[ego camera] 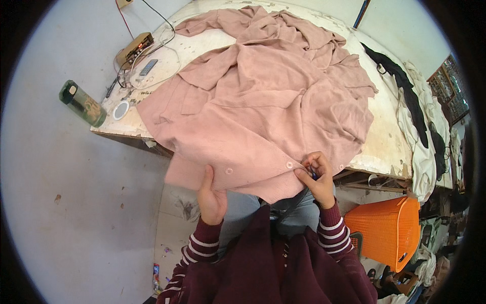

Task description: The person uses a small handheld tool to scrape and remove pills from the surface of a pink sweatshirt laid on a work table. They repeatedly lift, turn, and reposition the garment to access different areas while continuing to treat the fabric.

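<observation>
A pink button-up garment (265, 102) lies spread over the table, its front edge drawn towards me past the table's edge. My left hand (212, 199) grips this edge with the thumb on top; its fingers are hidden beneath the cloth. A pale button (229, 171) sits just right of that thumb. My right hand (318, 176) pinches the cloth beside another button (289, 165). Inside its curled fingers shows a small dark blue tool (313, 173), mostly covered, so I cannot tell its kind. A third button (341, 167) lies further right on the cloth.
On the worn table (383, 148), a green bottle (82, 104), a round white-rimmed disc (121, 110), a remote control (148, 67) and a wired box (134, 50) stand left. Black cloth (408, 91) and white cloth (404, 125) hang right. Below is an orange plastic basket (379, 228).
</observation>
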A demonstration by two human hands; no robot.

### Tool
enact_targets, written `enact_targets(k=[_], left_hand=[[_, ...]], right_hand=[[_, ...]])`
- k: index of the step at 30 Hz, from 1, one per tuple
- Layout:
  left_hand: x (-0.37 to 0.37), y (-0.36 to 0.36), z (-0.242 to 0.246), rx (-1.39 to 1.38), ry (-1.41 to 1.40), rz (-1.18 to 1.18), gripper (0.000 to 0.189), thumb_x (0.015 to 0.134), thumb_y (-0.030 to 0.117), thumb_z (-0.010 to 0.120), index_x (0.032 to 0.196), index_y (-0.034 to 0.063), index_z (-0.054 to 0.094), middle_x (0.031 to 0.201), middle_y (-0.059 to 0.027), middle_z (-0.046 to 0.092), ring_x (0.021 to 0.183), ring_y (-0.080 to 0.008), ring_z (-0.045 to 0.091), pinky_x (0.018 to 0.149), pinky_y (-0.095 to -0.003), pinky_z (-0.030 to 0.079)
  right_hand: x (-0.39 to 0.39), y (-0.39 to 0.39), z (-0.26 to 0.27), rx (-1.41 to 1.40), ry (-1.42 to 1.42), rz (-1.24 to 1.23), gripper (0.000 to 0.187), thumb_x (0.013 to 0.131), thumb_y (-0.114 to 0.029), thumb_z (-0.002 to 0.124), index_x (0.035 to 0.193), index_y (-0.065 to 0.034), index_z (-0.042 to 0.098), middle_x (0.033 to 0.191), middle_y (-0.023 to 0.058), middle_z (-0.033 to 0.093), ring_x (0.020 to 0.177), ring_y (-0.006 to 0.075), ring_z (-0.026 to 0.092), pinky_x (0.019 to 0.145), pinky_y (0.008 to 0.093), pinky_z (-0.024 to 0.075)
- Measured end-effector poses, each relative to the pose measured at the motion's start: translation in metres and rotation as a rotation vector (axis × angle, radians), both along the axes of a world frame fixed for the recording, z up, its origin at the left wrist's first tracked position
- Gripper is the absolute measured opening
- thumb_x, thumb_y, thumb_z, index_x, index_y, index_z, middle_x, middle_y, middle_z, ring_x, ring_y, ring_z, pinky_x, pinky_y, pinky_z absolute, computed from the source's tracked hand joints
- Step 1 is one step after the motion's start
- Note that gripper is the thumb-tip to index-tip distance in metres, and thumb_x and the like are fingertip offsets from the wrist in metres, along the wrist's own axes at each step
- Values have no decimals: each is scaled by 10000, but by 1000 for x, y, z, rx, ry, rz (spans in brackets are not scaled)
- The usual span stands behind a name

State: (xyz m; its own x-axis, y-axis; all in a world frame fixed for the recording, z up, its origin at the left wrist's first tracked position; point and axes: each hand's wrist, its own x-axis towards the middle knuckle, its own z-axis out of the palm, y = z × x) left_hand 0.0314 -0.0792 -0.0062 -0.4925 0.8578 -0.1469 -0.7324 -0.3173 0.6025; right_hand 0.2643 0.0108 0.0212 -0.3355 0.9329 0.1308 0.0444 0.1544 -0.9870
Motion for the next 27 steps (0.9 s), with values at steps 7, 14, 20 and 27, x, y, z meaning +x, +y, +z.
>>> enact_targets(k=[7, 14, 20, 27], left_hand=[[30, -9, 35, 25, 142, 97, 513, 999, 241, 510, 1417, 11, 321, 1406, -95, 412, 1284, -196, 417, 1055, -359, 382], [38, -13, 39, -9, 83, 11, 495, 993, 227, 525, 1403, 21, 340, 1362, -78, 454, 1236, -187, 462, 1039, -360, 392], [42, -15, 41, 5, 80, -35, 501, 988, 222, 535, 1408, 32, 339, 1361, -77, 456, 1230, -191, 472, 1035, -369, 397], [45, -14, 42, 27, 58, -41, 517, 983, 211, 545, 1417, 33, 326, 1371, -83, 445, 1239, -202, 466, 1033, -378, 401]], right_hand=[[-8, -14, 44, 197, -119, 106, 326, 762, -131, 779, 1038, -35, 634, 903, 16, 650, 809, 76, 591, 723, 224, 484], [-40, -27, 56, 565, -248, 157, 238, 740, -183, 792, 916, -58, 692, 763, 79, 697, 629, 174, 686, 560, 261, 523], [-37, -25, 60, 764, -327, 140, 218, 723, -191, 786, 893, -82, 702, 725, 63, 689, 591, 193, 666, 526, 279, 489], [-32, -29, 64, 737, -306, 108, 177, 730, -167, 773, 866, -79, 704, 699, 64, 681, 566, 208, 652, 517, 285, 480]])
